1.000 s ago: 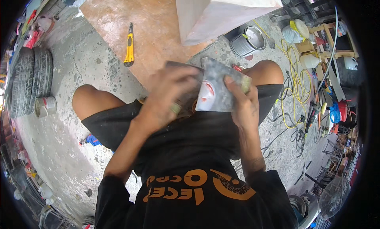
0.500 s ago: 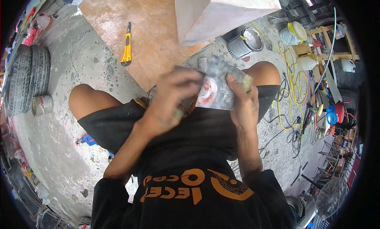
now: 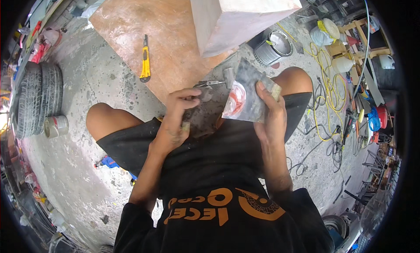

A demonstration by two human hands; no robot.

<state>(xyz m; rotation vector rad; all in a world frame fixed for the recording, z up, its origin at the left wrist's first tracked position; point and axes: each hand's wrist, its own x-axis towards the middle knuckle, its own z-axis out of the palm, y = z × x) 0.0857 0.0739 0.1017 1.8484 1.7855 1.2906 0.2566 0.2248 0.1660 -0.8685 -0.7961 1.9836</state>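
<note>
Just off the near corner of the board (image 3: 127,30), above the black shorts (image 3: 135,141), the right hand (image 3: 273,108) pinched a grey plate (image 3: 249,76), thumb on its face; the left hand (image 3: 173,117) gripped a dark plate (image 3: 210,112) by its side. The red-and-white paste (image 3: 236,98) lay near the grey plate's left edge, so a leftward tilt or a careless knock might have spilled it.

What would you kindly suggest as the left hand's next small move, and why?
I would probably bring the dark blade in the left hand onto the paste and fold it over: the paste shows red streaks beside white, so it looks unevenly mixed, and the right hand holds the grey plate under it.
</note>
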